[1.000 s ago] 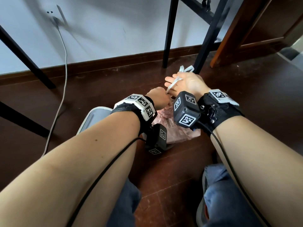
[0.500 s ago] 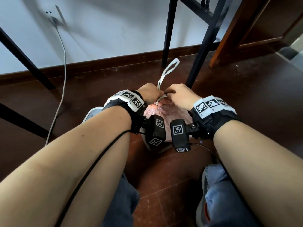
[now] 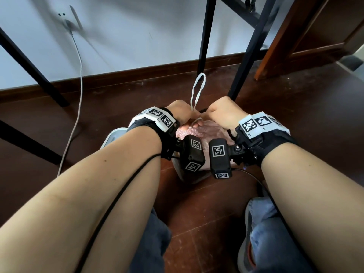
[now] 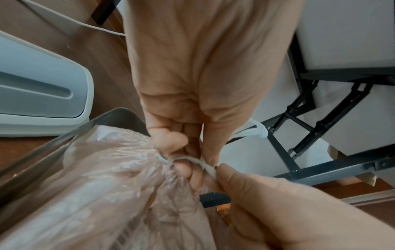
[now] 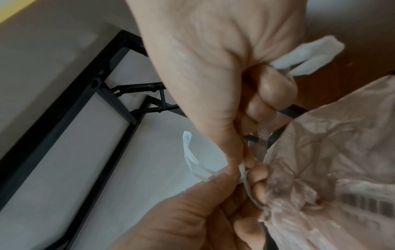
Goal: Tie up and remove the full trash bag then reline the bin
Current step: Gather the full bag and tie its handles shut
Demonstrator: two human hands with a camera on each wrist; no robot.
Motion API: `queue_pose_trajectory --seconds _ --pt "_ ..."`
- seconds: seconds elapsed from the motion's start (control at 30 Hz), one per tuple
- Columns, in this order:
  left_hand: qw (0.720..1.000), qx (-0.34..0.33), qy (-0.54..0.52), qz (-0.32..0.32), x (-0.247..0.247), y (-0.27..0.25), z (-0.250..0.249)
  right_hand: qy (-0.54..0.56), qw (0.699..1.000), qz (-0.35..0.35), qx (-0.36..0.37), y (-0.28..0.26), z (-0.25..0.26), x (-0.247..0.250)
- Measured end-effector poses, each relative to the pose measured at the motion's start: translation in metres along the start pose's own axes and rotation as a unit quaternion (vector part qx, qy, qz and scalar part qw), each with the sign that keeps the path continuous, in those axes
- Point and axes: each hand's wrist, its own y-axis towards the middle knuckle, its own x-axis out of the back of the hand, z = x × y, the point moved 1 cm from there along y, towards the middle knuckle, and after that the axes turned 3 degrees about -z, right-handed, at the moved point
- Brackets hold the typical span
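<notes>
My left hand (image 3: 180, 113) and my right hand (image 3: 222, 111) are knuckle to knuckle over the mouth of the trash bag (image 3: 206, 131). Both are curled and pinching the white drawstring (image 3: 198, 89) right where the pink plastic is gathered into a neck. In the left wrist view my left thumb and fingers (image 4: 171, 142) clamp the cord (image 4: 205, 166) at the gathers, and my right fingertips nip the same cord just beside them. In the right wrist view my right hand (image 5: 224, 84) has a flat white strip of the cord sticking out past its far side, with my left hand (image 5: 192, 211) coming in from below. A long loop of the drawstring stands up beyond my knuckles, away from me.

The bag sits in the bin (image 4: 53, 143), straight under my wrists; its crinkled pink film bulges above the dark rim. What is inside the bag I cannot make out, only a barcode-like print (image 5: 367, 197) showing on the plastic. The bin's pale lid (image 3: 112, 138) lies open just outside my left wrist. A white cable (image 3: 78, 79) trails across the floor (image 3: 197, 213) further out on my left, and black frame legs (image 3: 202, 36) rise beyond my hands.
</notes>
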Motion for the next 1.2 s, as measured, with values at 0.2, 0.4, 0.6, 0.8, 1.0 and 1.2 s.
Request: queue_pose_trajectory --seconds 0.2,0.4,0.6,0.8,1.0,1.2 --pt "0.994 0.012 -0.105 -0.011 0.003 0.004 0.006 -0.039 0.997 0.067 -0.016 -0.003 0.002 -0.003" --pt "0.997 -0.035 -0.072 -0.002 0.007 0.006 0.01 -0.01 0.99 0.117 -0.081 0.002 0.001 -0.01" --pt "0.996 -0.054 -0.065 -0.012 0.009 0.008 0.013 0.015 0.997 0.054 -0.058 0.002 0.002 -0.01" --pt "0.998 -0.058 -0.003 -0.037 0.011 0.008 0.013 0.131 0.986 0.083 -0.067 -0.003 -0.002 -0.017" --pt "0.988 -0.089 0.104 -0.078 0.008 0.001 0.007 0.079 0.995 0.057 -0.021 -0.003 -0.003 -0.016" --pt "0.984 -0.098 0.101 -0.112 0.007 0.006 0.009 0.095 0.994 0.046 0.03 -0.001 0.003 -0.025"
